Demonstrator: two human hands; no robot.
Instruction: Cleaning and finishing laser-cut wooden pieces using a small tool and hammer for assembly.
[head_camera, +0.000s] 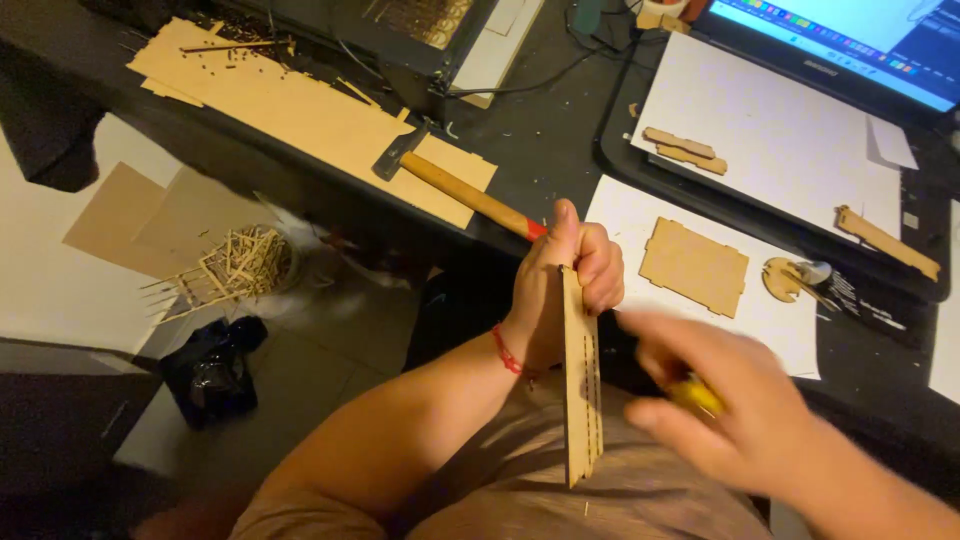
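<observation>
1. Head view: the left hand (565, 285) holds a thin wooden panel (581, 385) upright on edge, out over the lap and just in front of the counter (545, 140). The panel has a line of small slots along its length.

2. Those fingers (600, 275) are wrapped shut round the panel's top end, thumb up along the near side. A firm pinch, by the look of it.

3. The right hand (735, 400) is blurred in motion just right of the panel, curled round something small and yellow (697, 395). What the yellow thing is cannot be told, and how tightly the fingers close on it is lost in the blur.

4. To work the panel's edge well, it likely pays to keep the wood steady and square to the tool, with short, light passes; thin board like this could snap or splinter under hard pressure.

5. On the counter behind: a hammer (455, 185) with a wooden handle lying on a cut wood sheet (300, 110), a flat wooden piece (694, 266) on white paper (640, 215), and a laptop (850, 50) at the top right.

6. On the floor to the left, a bin of wood offcuts (235, 268).
</observation>
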